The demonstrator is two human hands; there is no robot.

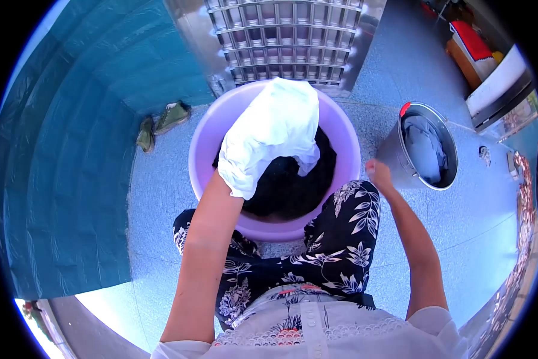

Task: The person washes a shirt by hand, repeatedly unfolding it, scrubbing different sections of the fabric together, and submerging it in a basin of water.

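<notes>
A white cloth garment [275, 113] covers my left hand from the wrist on, so its fingers are hidden inside the fabric. The garment is raised over a large lilac tub [348, 140], one crumpled end hanging down toward the dark contents [290, 191]. Beyond my right knee, my right hand [379, 174] is curled into a fist with nothing showing in it. Close to that hand stands a metal bucket [394, 157] with a red piece on its rim and grey-blue cloth [424, 146] inside.
Behind the tub is a metal grille door [287, 42]. Green shoes [172, 117] lie at left beside a teal sheet-covered wall [59, 173]. Patterned trousers [355, 233] on my legs flank the tub's near side. At far right are a red-topped box [472, 42] and a white panel [499, 84].
</notes>
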